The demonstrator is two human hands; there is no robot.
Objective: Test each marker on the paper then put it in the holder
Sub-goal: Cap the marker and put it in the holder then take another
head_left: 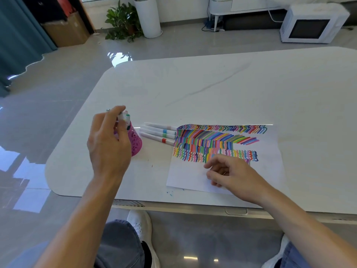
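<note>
A pink perforated holder (pixel 136 144) stands on the white table, left of the paper, with white markers (pixel 125 115) sticking out of its top. My left hand (pixel 108 140) is raised in front of the holder, its fingers curled round a marker at the holder's mouth; a small grey end (pixel 108 110) shows above the index finger. Several white markers (pixel 159 132) with coloured bands lie side by side between the holder and the paper. The paper (pixel 270 167) is covered with rows of coloured strokes. My right hand (pixel 229 174) rests on the paper's lower part, fingers loosely curled, holding nothing.
The table (pixel 212 89) has rounded corners, and its near edge runs just above my knees. On the floor beyond it stand a potted plant (pixel 121 22), a white cylinder (pixel 148 16), a cardboard box (pixel 66 29) and a white microwave (pixel 311 24).
</note>
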